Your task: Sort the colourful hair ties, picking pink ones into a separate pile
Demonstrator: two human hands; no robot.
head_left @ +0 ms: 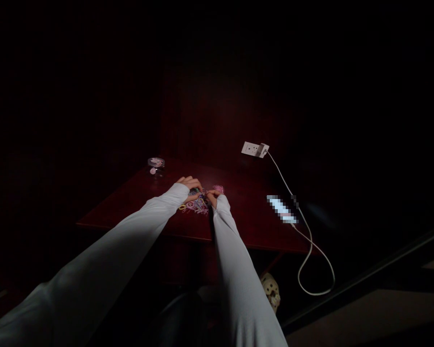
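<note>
We have both hands at the pile of small coloured loops [198, 207], prob. elastic hair ties, on the dark red table [130, 202]. The pile lies between our L hand [190, 185] and our R hand [213, 195], and it spreads toward our body, on the near side of the fingertips. Seen from the L hand, it is below and to the right; from the R hand, it is to the left. The L hand arches over its far part; the R hand is at its right edge, so both are about equally near. We see no clear long axis of the pile, b/c the loops lie in all directions.

The fingers of both hands are bent, w/ a narrow gap btw the two hands; if a loop is pinched there, we cannot tell, it is too small and dark. The pink bundle [219, 188] is just behind the R hand, nearer to it than to the L one.
</note>
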